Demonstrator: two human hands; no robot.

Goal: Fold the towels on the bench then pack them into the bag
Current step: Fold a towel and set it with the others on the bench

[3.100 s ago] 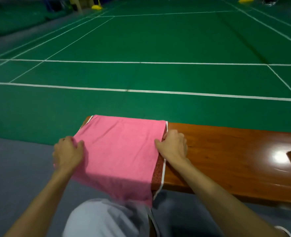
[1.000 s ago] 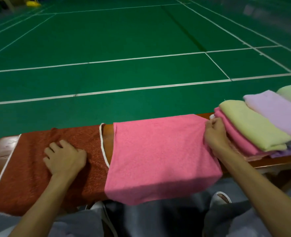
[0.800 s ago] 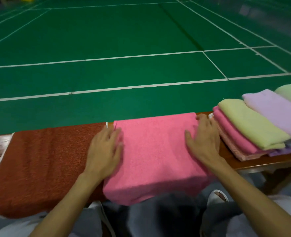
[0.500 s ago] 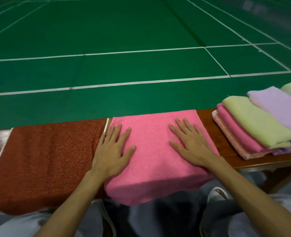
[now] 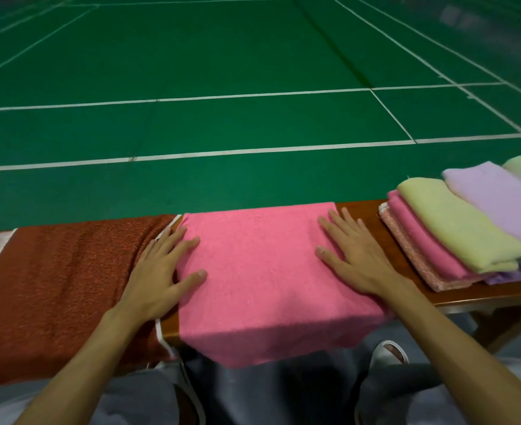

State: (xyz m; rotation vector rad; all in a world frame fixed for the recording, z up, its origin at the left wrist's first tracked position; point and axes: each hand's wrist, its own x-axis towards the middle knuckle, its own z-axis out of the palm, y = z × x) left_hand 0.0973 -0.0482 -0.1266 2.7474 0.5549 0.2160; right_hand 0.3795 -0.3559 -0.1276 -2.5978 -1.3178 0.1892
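**Head view.** The pink towel is being held flat across the bench, between the red-brown cloth and the stack of folded towels. Its near portion is hanging over the front edge.

The left hand is being pressed palm-down at the towel's left border, fingers straight and spread, with the heel resting on the red-brown cloth. The right hand is being pressed likewise near the right border, fingers apart. Nothing is being gripped by either hand.

This placement is judged to be serving two purposes: the layers are being flattened so the fold sets, and the towel is being restrained against the pull of its overhang.

The stack is lying near the towel but apart from it, presumably for a short transfer. No bag is being identified with certainty.
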